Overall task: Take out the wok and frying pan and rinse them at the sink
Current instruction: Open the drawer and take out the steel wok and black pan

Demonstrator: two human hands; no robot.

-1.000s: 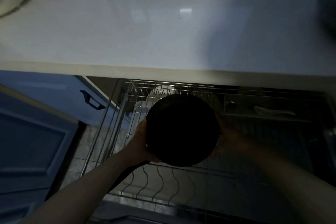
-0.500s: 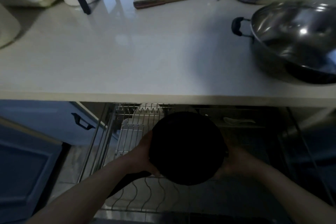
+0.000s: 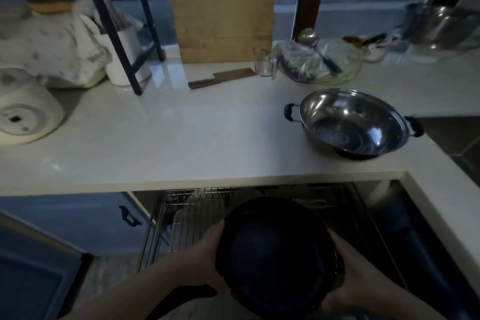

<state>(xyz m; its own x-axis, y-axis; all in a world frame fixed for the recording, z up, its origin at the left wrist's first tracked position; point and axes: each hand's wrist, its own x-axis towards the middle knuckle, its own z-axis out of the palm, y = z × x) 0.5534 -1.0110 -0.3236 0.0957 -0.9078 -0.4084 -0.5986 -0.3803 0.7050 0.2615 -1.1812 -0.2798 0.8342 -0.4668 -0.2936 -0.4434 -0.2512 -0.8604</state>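
Frying pan (image 3: 275,254) sits low in the middle of the frame, held between two hands above the pulled-out wire rack drawer (image 3: 181,221). It is round, black and dull, with a shallow rim. Its handle (image 3: 187,293) is a dark stick that pokes out toward the lower left, under the left arm, so the pan's long way runs from lower left to upper right.

Left hand (image 3: 205,260) is curled on the pan's left rim, with the thumb on the edge. Right hand (image 3: 355,278) wraps the right rim, fingers closed under it. Both hands are gripping the pan, one on each side, and neither holds the handle.

Wok (image 3: 350,125) rests on the white countertop (image 3: 181,143) at the right of the frame, well apart from the pan. It is shiny silver metal, deep and round like a bowl, with two small black loop handles. It looks already taken out.

I think the next move is to lift the pan up over the counter edge, which is just above it in the frame. The sink cannot be seen for sure; the dark dip at the far right may be it. The right hand is nearer that side.

Smooth and glossy, the counter shows pale reflections.
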